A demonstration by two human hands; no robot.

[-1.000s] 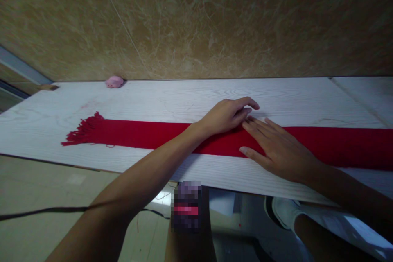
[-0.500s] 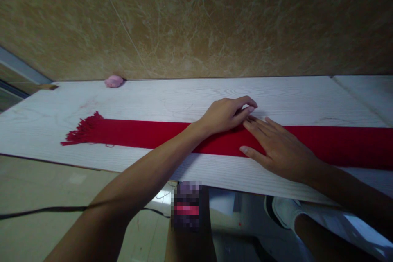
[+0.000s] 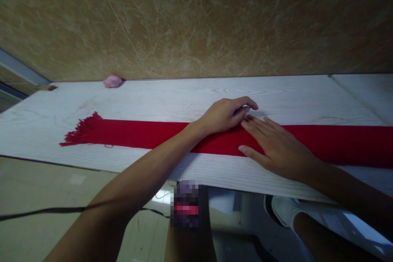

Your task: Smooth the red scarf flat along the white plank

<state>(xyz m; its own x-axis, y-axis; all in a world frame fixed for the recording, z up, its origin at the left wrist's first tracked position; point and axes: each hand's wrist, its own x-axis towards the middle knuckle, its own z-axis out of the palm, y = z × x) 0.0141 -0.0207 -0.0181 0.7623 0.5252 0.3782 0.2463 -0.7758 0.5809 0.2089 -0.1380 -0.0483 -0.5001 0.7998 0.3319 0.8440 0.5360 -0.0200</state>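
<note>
A long red scarf (image 3: 132, 134) lies flat and stretched lengthwise along a white wood-grain table (image 3: 159, 98). Its fringe (image 3: 84, 129) spreads out at the left end, while the right end runs out of view. Over the far edge of the scarf, my left hand (image 3: 229, 114) rests with thumb and index finger apart; its other fingers are mostly hidden. Just right of it, my right hand (image 3: 273, 143) lies flat across the red cloth, fingers stretched out and thumb spread toward the near edge. The fingertips of my right hand meet or almost meet my left hand.
A small pink pig-like figure (image 3: 113, 82) sits at the back of the table against the marbled wall (image 3: 196, 20). A small brown block (image 3: 46, 87) is at the far left corner. Below the front edge are legs, a white shoe (image 3: 284, 211) and a dark strap (image 3: 43, 211).
My left thumb has drawn back slightly from the index fingertip. Both hands stay at the same place on the scarf, and the view has shifted a little.
</note>
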